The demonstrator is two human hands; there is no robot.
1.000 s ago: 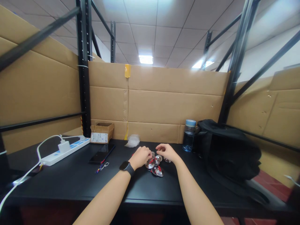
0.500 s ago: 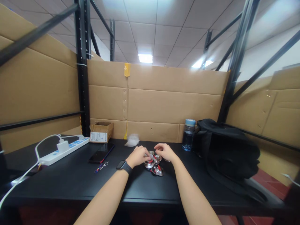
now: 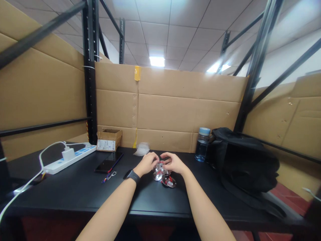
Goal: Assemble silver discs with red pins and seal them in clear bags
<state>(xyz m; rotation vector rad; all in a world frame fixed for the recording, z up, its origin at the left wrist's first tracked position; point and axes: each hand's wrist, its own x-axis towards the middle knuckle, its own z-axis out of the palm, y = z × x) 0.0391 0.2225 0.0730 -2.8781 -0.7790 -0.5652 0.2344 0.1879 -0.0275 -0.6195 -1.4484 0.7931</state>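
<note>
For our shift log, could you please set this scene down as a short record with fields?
Left hand: at the pile's left; watch on wrist
Right hand: at the pile's right
Pile: shiny metal pieces with red parts, on black table
Left side: phone, power strip, box
Right side: blue-capped bottle, black bag
Unclear: whether either hand grips a piece

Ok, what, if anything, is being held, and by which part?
Can't tell: left hand and right hand are at the shiny metal discs, but any hold is unclear.

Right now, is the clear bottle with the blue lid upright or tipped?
Upright: the clear bottle stands on the black tabletop, its blue lid uppermost.
</note>
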